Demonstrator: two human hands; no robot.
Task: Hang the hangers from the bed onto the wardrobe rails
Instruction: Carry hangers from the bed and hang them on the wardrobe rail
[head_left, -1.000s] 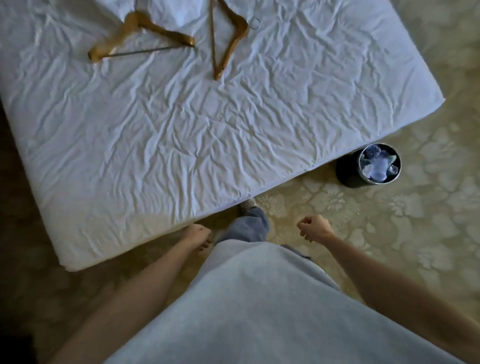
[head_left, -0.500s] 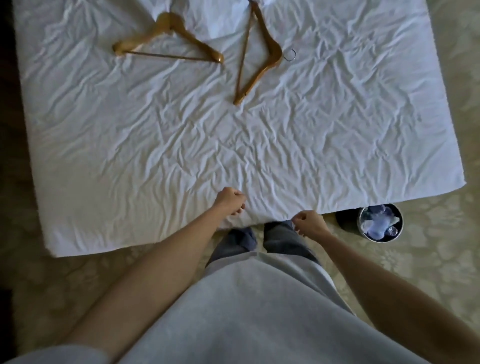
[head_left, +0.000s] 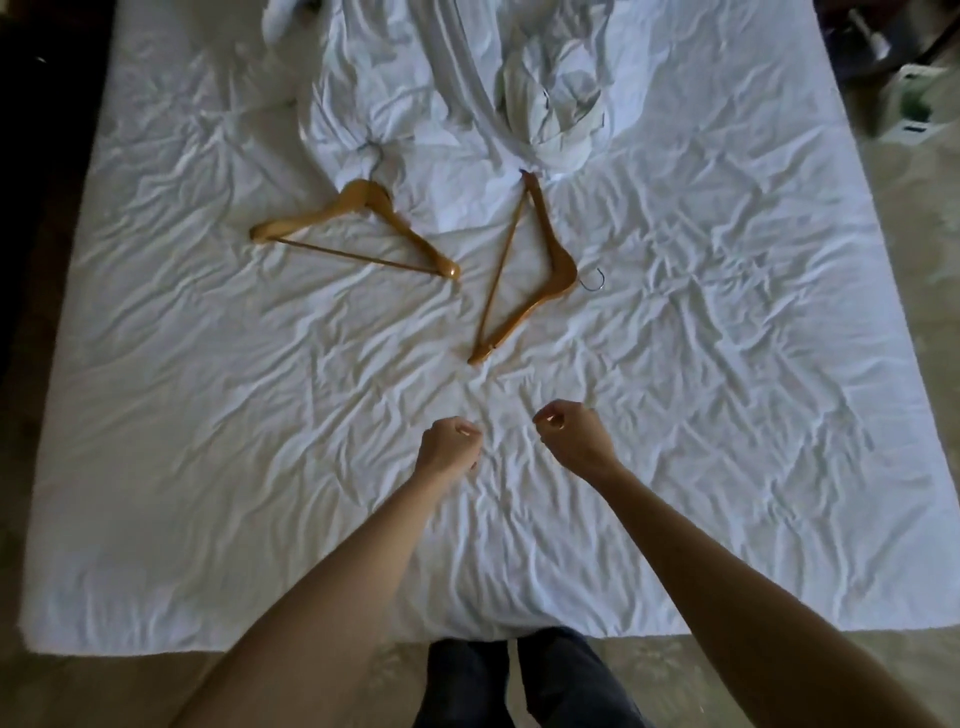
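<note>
- a second ago we stood at the corner of the bed (head_left: 208, 467) with both fists down by our hips; now we face its foot edge squarely and both arms reach out over the sheet.
- our left hand (head_left: 449, 449) and right hand (head_left: 574, 439) hover side by side above the wrinkled sheet, fingers loosely curled in, holding nothing.
- the two wooden hangers have come from the far top of the view to just ahead of our hands: the left hanger (head_left: 358, 228) lies flat with its bar toward us, the right hanger (head_left: 540, 275) lies turned on end, its metal hook (head_left: 595, 280) pointing right.
- the right hanger's lower tip is the nearest thing to our right hand, though still apart from it.
- bunched white linen (head_left: 550, 109) touches the tops of both hangers.
- we judge the approach done and the pickup next; neither hanger is lifted yet, and no wardrobe is in view.
</note>
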